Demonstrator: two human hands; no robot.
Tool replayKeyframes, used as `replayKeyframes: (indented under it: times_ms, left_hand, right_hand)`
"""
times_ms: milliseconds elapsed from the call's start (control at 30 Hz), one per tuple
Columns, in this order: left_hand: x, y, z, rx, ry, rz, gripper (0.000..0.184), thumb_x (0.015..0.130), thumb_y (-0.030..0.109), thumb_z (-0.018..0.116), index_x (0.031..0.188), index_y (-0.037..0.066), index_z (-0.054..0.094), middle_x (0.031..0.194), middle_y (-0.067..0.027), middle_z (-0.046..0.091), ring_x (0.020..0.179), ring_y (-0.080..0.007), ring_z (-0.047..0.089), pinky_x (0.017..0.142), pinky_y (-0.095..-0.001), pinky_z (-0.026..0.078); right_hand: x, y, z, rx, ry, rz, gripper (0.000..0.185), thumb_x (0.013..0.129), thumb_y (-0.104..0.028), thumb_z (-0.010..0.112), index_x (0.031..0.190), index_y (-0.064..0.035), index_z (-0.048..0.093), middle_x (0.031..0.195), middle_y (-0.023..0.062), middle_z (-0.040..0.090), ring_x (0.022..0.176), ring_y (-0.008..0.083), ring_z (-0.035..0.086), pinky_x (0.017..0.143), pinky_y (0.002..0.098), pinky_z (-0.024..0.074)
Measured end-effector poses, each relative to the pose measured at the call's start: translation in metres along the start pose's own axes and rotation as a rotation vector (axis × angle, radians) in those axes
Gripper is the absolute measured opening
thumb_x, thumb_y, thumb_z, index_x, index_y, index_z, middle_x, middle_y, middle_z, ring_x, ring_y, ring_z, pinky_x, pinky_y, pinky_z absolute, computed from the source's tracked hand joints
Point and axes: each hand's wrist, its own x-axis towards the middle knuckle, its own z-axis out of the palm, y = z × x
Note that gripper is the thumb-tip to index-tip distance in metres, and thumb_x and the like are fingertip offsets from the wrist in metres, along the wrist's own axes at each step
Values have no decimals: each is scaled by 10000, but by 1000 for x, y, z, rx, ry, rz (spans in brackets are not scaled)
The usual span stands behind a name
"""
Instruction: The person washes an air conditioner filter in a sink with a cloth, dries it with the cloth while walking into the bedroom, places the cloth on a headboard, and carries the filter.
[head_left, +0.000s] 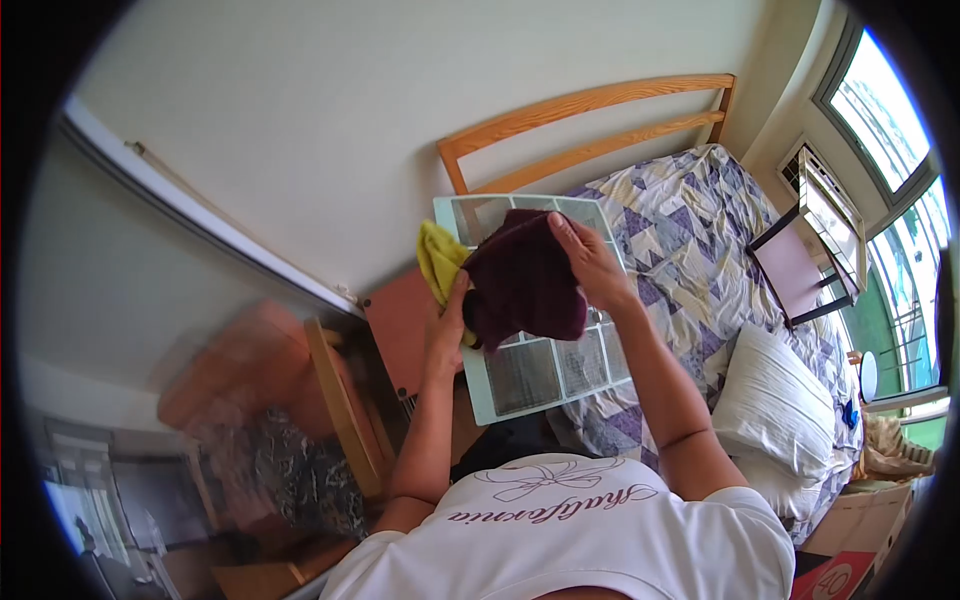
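Observation:
My right hand (pixel 595 265) grips the upper right edge of a dark maroon cloth (pixel 530 280), thumb on top. A yellow-green cloth (pixel 438 262) is held in my left hand (pixel 448 325), whose fingers also touch the left side of the maroon cloth. Both cloths are raised in front of a pale green gridded frame with mesh panels (pixel 480 385). The cloths hide the middle of the frame, and what supports it cannot be made out.
A bed (pixel 660 215) with patterned sheet and wooden headboard (pixel 590 103) stands beyond. White pillows (pixel 775 400), a small folding table (pixel 805 250) and windows are at right. At left are a pinkish-red panel (pixel 405 335), a wooden edge (pixel 345 400) and a reflective surface (pixel 180 290).

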Motion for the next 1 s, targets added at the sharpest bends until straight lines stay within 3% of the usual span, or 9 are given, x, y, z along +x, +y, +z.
replayKeyframes:
  times_ms: [133,167,333,533,667,733,833,933,1000]
  left_hand:
    - [66,11,-12,108,80,75,424,879,354,562,1076,-21,556,997,-39,587,884,-85,538,785,-227,425]
    - [81,16,-14,180,111,111,411,887,367,546,1012,-22,585,919,-19,597,858,-78,534,769,-217,420]
    - [141,37,-46,334,173,159,399,897,350,535,934,-38,615,839,-22,616,833,-72,543,745,-208,420]
    - [188,34,-103,506,262,283,398,910,322,520,973,-65,590,853,-30,603,778,-71,509,701,-215,407]
    - [193,43,-107,625,305,158,396,922,253,502,1144,-66,426,939,-98,588,851,-128,567,747,-255,449]
    - [193,41,-110,651,289,156,413,926,267,486,1159,-65,407,963,-141,580,860,-189,569,769,-295,442]
    - [202,29,-115,731,289,250,418,941,315,419,1098,-72,453,963,-219,561,876,-306,557,783,-355,422]
    - [211,28,-94,862,277,425,498,960,384,350,889,-83,508,795,-145,565,756,-190,446,744,-331,395]
    - [216,48,-57,858,184,430,490,963,386,330,837,-63,480,752,-188,525,719,-245,412,735,-361,389]
  right_hand:
    - [62,-11,-36,-827,224,-347,361,882,-368,528,1001,-39,622,868,104,531,797,208,514,734,301,415]
    - [80,-14,-43,-821,246,-404,333,868,-356,543,989,-59,632,850,135,465,827,249,490,740,308,401]
    - [171,-41,-60,-638,403,-287,369,879,-356,529,972,-9,615,803,171,606,748,254,587,689,322,437]
    - [290,-12,-77,-586,517,-210,395,881,-358,520,965,21,598,777,195,608,716,247,600,686,327,445]
    - [338,25,-83,-412,654,-292,266,881,-257,542,967,-18,621,779,116,628,709,171,589,671,300,456]
    - [337,36,-71,-102,365,-160,197,870,-207,565,941,-36,634,775,70,626,700,130,578,646,283,459]
    - [305,21,-22,-506,50,-331,177,821,-216,632,887,-51,640,742,61,630,683,135,585,643,271,473]
    - [258,-8,22,-706,-344,-387,246,738,-272,701,840,-59,634,916,108,552,840,260,570,725,346,462]
    - [248,8,40,-715,-340,-415,243,704,-263,719,792,-62,616,938,114,494,896,304,538,739,366,450]
